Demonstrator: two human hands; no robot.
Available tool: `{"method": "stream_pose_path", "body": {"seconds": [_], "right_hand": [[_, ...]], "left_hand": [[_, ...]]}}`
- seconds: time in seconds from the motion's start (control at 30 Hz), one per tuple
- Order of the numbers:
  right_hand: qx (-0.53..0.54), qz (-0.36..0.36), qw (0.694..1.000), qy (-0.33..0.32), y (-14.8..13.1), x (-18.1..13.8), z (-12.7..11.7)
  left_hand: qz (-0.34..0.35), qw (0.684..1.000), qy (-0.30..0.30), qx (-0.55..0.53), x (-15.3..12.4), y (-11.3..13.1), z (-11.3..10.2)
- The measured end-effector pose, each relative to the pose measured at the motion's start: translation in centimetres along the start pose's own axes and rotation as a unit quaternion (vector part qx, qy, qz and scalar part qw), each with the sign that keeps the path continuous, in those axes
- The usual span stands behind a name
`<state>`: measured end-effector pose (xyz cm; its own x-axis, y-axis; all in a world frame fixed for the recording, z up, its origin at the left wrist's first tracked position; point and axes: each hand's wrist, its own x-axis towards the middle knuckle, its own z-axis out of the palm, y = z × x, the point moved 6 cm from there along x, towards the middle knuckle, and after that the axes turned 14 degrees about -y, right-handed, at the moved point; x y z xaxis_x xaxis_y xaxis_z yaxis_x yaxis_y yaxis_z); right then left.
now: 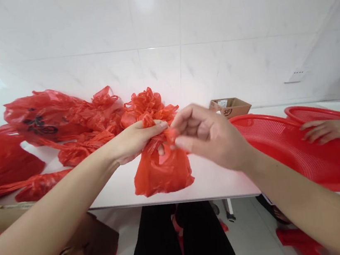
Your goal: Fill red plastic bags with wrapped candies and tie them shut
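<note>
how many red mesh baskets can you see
2. The front red basket is on the right of the white table; the rear red basket is partly behind it, cut off by the picture's edge. Any nested beneath would be hidden.

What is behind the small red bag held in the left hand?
Behind the bag, crumpled red plastic shows near the wall; its lower part is hidden by the left hand.

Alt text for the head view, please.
A person's left grip pinches the top of a small red plastic bag over a white table, with the right grip beside it. More red bags lie left; to the right are red mesh baskets, a cardboard box and another person's hand.
</note>
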<state>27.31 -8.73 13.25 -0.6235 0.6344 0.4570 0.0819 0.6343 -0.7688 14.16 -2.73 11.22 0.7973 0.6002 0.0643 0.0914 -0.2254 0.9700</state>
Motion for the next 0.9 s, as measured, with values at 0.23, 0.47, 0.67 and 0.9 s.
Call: {"method": "stream_pose_path", "body": {"seconds": [0.23, 0.47, 0.67, 0.9], "right_hand": [[0.030, -0.012, 0.997, 0.063, 4.8, 0.2, 0.0], [0.200, 0.086, 0.975, -0.041, 11.1, 0.8, 1.6], [0.198, 0.093, 0.973, -0.080, 10.7, 0.6, 2.8], [0.075, 0.154, 0.985, -0.002, 14.4, -4.5, -2.1]], "left_hand": [[-0.020, 0.967, -0.010, 0.255, -0.4, 0.0, 0.9], [0.031, 0.870, 0.121, 0.476, -1.3, -0.9, 1.8], [0.063, 0.860, 0.123, 0.492, -1.4, -1.1, 1.5], [-0.028, 0.854, 0.017, 0.520, -4.9, -5.6, 0.1]]}}
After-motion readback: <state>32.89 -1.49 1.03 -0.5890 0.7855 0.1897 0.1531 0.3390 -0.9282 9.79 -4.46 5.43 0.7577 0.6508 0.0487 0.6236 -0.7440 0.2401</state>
